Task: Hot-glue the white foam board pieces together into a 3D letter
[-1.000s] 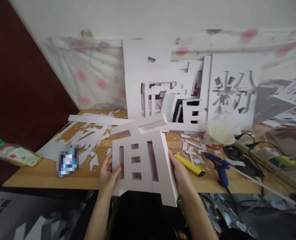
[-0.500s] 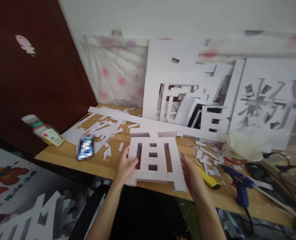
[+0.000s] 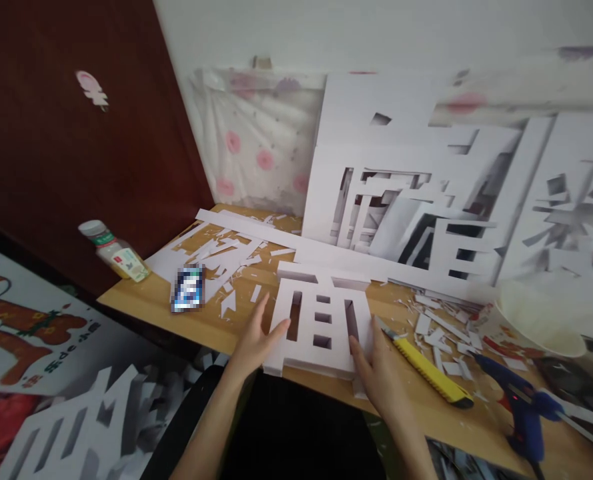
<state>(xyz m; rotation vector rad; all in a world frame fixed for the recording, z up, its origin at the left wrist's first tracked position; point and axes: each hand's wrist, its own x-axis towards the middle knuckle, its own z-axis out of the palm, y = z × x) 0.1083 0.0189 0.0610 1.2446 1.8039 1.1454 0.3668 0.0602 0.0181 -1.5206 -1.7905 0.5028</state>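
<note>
A white foam-board character [image 3: 336,360] with cut-out slots lies at the table's front edge, between my two hands. My left hand [image 3: 253,340] is beside its left edge, fingers stretched apart, with the thumb tip at the left slot. Along the right edge, my right hand [image 3: 379,370] grips the character, thumb over the top face and fingers on the outer side. A yellow utility knife [image 3: 429,367] rests just right of this hand. Farther right is a blue hot glue gun [image 3: 519,400].
White offcuts [image 3: 441,333] litter the wooden table [image 3: 211,325]. Cut-out boards [image 3: 351,140] lean against the wall. A paper tub [image 3: 521,327] stands at right. A bottle [image 3: 119,257] and a blurred blue packet [image 3: 187,289] are at left. More white characters [image 3: 71,427] lie low left.
The view has swung left, so the scene shifts rightward. My left fingers have spread away from the character's edge. My right thumb has come onto its top face.
</note>
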